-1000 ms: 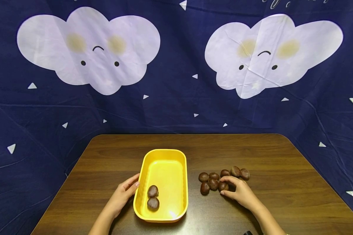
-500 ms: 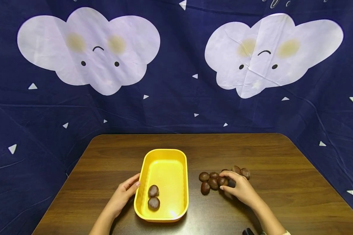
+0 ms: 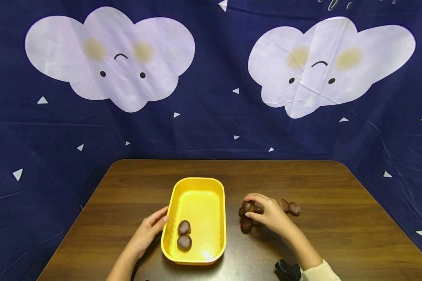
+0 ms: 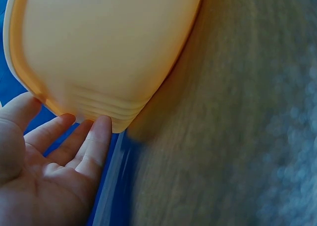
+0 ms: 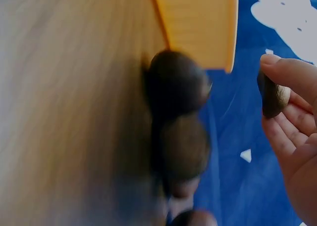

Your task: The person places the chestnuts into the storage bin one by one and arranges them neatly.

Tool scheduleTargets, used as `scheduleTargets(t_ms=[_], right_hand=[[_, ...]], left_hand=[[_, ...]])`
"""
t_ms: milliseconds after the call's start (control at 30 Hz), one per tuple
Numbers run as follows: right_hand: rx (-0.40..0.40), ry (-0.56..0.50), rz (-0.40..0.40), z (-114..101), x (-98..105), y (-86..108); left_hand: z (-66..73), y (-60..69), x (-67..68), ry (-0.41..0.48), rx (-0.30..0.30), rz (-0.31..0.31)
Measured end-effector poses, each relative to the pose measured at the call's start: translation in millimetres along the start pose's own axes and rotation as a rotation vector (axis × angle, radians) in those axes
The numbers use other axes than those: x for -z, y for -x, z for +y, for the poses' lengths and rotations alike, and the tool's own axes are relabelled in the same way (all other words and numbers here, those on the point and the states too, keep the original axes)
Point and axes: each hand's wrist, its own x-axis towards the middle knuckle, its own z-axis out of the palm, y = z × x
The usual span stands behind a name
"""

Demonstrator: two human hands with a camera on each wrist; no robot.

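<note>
My right hand (image 3: pixel 273 215) pinches a chestnut (image 5: pixel 271 96) between thumb and fingers, raised off the table over other chestnuts. Beneath and beside that hand lies a cluster of brown chestnuts (image 3: pixel 245 225), partly hidden by it. Left of them stands a yellow rectangular container (image 3: pixel 201 208), with two chestnuts (image 3: pixel 184 242) touching each other near its left wall. My left hand (image 3: pixel 145 236) is at the container's left side. In the left wrist view its fingertips (image 4: pixel 102 123) touch the outer wall, the fingers extended and the thumb at the rim.
Two more chestnuts (image 3: pixel 294 209) lie behind the right hand. The wooden table (image 3: pixel 144 175) has rounded far corners, and a dark blue cloth (image 3: pixel 211 128) with white clouds hangs behind it. A black device (image 3: pixel 287 270) is by the right wrist and cream sleeve (image 3: pixel 320 273).
My right hand has lifted a chestnut from the cluster's near right side and moved left with it toward the container. The left hand and the container have stayed in place.
</note>
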Motion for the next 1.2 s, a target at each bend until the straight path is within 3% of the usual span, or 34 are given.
scheduleTargets(t_ms=[267, 467, 767, 1200], right_hand=[[0.047, -0.089, -0.053, -22, -14, -27.3], [0.099, -0.095, -0.073, -35, -31, -45.2], [0.099, -0.132, -0.174, -53, -59, -66.0], [0.117, -0.090, -0.282, -70, -93, -86.4]], left_hand=[[1.8, -1.5, -1.0, -0.006, 0.008, 0.005], [1.1, -2.9, -1.0, 0.003, 0.008, 0.003], [-0.7, -3.3, -1.2, 0.006, 0.011, 0.000], [0.0, -0.8, -0.8, 0.014, 0.004, -0.003]])
